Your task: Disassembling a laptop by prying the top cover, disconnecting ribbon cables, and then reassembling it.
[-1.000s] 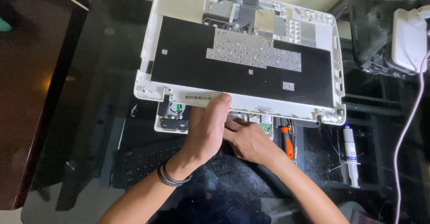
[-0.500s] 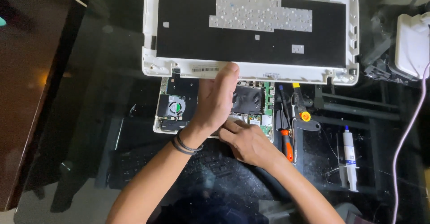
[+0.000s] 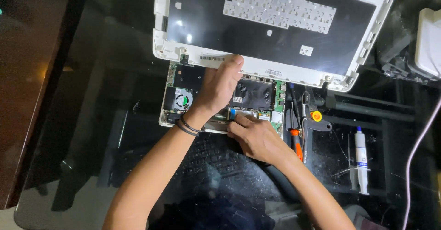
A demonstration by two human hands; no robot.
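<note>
Fingers of the left hand (image 3: 219, 85) curl over the near edge of the white laptop cover (image 3: 275, 23), gripping it and holding it tipped up and away from the person, its long axis running left to right. Directly under that raised edge lies the laptop base (image 3: 255, 94), with a round fan (image 3: 178, 99) at its left end. The right hand (image 3: 257, 136) is nearer the base: its fingers are pinched down at the board's front edge, though what they hold cannot be told. An orange-handled screwdriver (image 3: 296, 140) and a white syringe tube (image 3: 361, 159) lie to the right on the dark glass tabletop (image 3: 92, 133). Dim room.
</note>
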